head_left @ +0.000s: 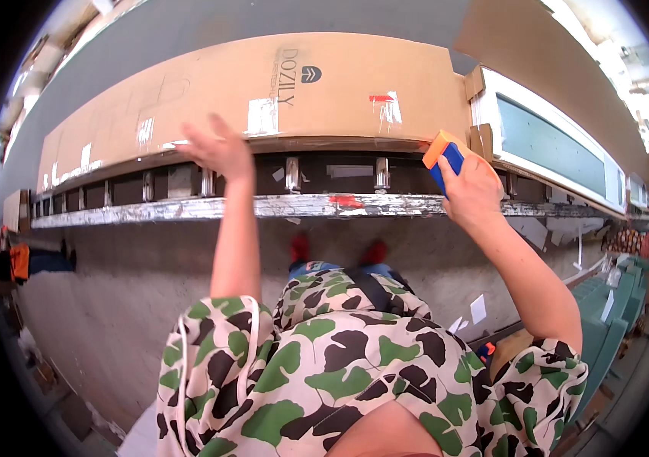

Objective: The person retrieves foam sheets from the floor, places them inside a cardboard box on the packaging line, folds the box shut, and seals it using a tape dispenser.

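At far left, a person in orange and dark clothing point(21, 261) is seen beyond the conveyor end, small and bent by the lens. From there the roller conveyor point(263, 206) is run across the view, its near rail scuffed white. A long cardboard box point(210, 84) is laid lengthwise on it, and a grey surface point(263, 17) is seen behind. Left of centre, the left hand point(221, 152) is raised at the box's near edge; its fingers are spread and blurred, and contact with the cardboard can't be told. Just right of it, a clear tape strip point(262, 116) is stuck on the box, folded over the near edge. Metal rollers point(292, 175) are exposed below that edge; red shoes point(300, 248) are planted on the floor on the near side. A dark printed mark point(310, 75) is carried on the top face. Further right, a red-and-clear tape patch point(387, 110) is stuck down. At the box's near right corner, an orange-and-blue handheld tool point(452, 158) is gripped by the right hand point(474, 186), fingers closed around its body; its orange end is pointed at the corner, touching or just short of it, can't be told which. Beyond that end, a white-framed panel point(553, 133) with a pale teal face is set. At lower right, green pieces point(602, 327) are stacked beside the aisle.
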